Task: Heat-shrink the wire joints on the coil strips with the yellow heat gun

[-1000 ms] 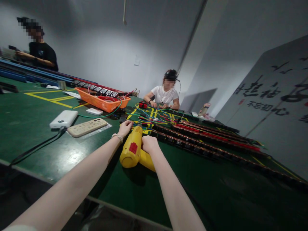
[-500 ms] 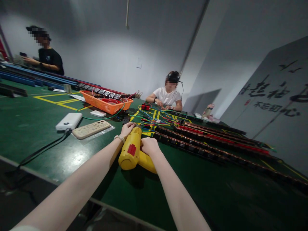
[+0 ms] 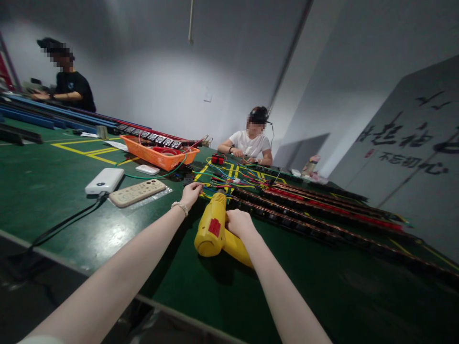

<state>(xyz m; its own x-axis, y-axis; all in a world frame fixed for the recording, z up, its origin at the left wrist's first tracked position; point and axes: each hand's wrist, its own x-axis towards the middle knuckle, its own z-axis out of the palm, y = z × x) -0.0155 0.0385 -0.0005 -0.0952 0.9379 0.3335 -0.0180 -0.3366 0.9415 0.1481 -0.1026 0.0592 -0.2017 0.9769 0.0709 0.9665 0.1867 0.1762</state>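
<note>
A yellow heat gun (image 3: 211, 227) with a red patch sits in my right hand (image 3: 239, 222), whose fingers are wrapped round its handle. Its nozzle points away from me, towards several coloured wires (image 3: 244, 179) at the ends of the long dark strips (image 3: 287, 212). Left of the nozzle, my left hand (image 3: 191, 195) is closed in a pinch at the wires' near end. A thin yellow wire (image 3: 206, 185) shows at its fingertips.
An orange basket (image 3: 158, 155) holds red and other wires. Nearer me lie a white power bank (image 3: 104, 181) with a black cable, a phone in a beige case (image 3: 138, 192) and a small white case (image 3: 147, 169). A co-worker (image 3: 250, 141) sits across the green table (image 3: 71, 220); another person (image 3: 73, 88) is far left.
The heat gun has moved right in my right hand, away from my left hand. My left hand stays near the wires. The far-left person's hands have lowered.
</note>
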